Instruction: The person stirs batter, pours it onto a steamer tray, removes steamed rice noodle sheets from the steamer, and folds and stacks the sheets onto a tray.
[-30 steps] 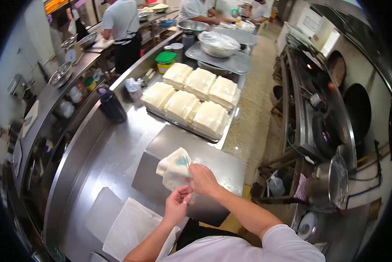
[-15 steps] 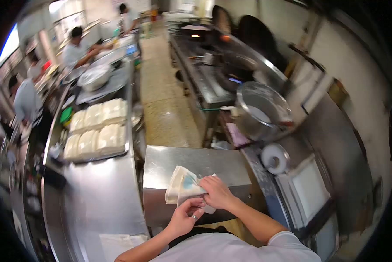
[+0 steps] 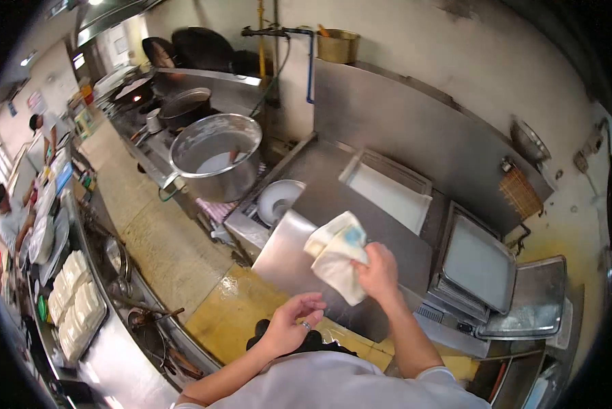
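Observation:
My right hand grips a folded cream cloth with a pale blue patch. The cloth hangs over the metal worktop in front of me. Lower and to the left is my left hand, a ring on one finger, apart from the cloth. Its fingers are loosely bent, with a gap to the thumb, and I see nothing held in them. Close beyond the cloth stands a shallow tray with a white surface. To the right, another white-filled tray tops a stack.
A large steel pot stands beyond a white round dish. On the left counter sits a tray of white blocks. An empty metal tray leans at the right. Two people work at the far left, beyond the aisle.
My view has swung to the right, toward the trays by the wall. The right hand has carried the cloth away, and the left hand has come off it.

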A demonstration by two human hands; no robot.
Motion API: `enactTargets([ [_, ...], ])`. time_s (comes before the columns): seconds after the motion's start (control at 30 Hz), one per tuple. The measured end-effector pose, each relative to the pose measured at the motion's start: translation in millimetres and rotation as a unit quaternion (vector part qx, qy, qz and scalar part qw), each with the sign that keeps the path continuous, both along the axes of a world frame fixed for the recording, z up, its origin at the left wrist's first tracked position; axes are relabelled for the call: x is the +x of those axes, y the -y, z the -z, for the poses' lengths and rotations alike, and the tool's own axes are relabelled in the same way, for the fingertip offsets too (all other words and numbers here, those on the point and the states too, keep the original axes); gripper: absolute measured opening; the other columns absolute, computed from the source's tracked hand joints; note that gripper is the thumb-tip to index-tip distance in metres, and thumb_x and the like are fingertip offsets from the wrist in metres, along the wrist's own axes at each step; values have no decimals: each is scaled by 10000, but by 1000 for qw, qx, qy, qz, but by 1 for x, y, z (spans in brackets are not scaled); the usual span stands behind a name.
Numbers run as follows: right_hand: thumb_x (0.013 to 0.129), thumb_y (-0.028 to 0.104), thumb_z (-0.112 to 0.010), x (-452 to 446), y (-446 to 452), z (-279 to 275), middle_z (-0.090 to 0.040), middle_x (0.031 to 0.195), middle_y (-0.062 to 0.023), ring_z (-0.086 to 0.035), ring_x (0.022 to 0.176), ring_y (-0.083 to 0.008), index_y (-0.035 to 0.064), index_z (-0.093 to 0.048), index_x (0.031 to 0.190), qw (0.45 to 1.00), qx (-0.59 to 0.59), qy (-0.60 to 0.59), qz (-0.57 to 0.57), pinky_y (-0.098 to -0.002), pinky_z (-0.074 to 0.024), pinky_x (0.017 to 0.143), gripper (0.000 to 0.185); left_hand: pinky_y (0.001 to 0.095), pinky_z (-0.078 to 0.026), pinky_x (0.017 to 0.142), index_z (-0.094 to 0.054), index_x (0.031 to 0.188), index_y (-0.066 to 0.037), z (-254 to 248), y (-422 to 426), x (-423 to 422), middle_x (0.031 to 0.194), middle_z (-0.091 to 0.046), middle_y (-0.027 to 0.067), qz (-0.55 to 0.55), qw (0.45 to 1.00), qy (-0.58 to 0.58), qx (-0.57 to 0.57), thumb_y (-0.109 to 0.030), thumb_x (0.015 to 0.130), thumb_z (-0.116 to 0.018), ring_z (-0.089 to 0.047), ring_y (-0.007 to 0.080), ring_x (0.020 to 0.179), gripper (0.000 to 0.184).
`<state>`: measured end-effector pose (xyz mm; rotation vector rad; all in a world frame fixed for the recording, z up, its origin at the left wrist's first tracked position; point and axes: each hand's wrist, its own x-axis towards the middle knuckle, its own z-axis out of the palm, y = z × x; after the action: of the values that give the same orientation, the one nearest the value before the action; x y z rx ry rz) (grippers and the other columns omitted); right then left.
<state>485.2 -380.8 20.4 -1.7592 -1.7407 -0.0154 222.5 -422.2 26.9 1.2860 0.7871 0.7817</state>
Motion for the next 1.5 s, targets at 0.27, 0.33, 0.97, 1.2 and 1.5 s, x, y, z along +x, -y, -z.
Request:
enactTargets([
  [0.27,812,208,-799,143,-4,-1,-672,1029,-291,-646,983,-494,-33,-605,1086,955,-24,-84,284,-542,-499,854,414,297,-527,943,-557,1351,-8,37,-65,68,1170,-689,97,49,998,-22,-27,-42,987,-662,-643,140,1048,380],
  [0.33,807,213,-798,168,-16,-3,-678,1043,-306,-651,1002,-500,-50,-605,1098,941,-31,-95,322,-538,-504,871,437,290,-537,897,-556,1350,6,45,-87,82,1154,-694,97,64,997,-29,-31,-61,990,-661,-648,126,989,381],
  [0.97,807,222,-706,213,-275,28,-684,1120,-326,-667,1074,-481,-70,-606,1167,882,-116,-130,439,-520,-524,956,474,304,-535,904,-547,1316,50,92,-295,109,1126,-673,115,62,994,-57,-66,63,962,-593,-657,164,959,356],
  [1.2,803,246,-698,203,-303,54,-688,1054,-345,-677,1031,-488,-81,-622,1113,888,-120,-113,428,-520,-528,934,457,294,-531,901,-553,1315,36,91,-319,110,1107,-686,105,71,990,-84,-84,37,972,-610,-656,156,957,348],
  [1.5,829,286,-686,211,-304,85,-684,1083,-342,-670,1042,-496,-80,-599,1153,878,-159,-105,439,-536,-519,955,497,293,-539,893,-549,1327,35,110,-331,115,1125,-693,99,90,991,-79,-64,37,973,-610,-662,145,981,359],
])
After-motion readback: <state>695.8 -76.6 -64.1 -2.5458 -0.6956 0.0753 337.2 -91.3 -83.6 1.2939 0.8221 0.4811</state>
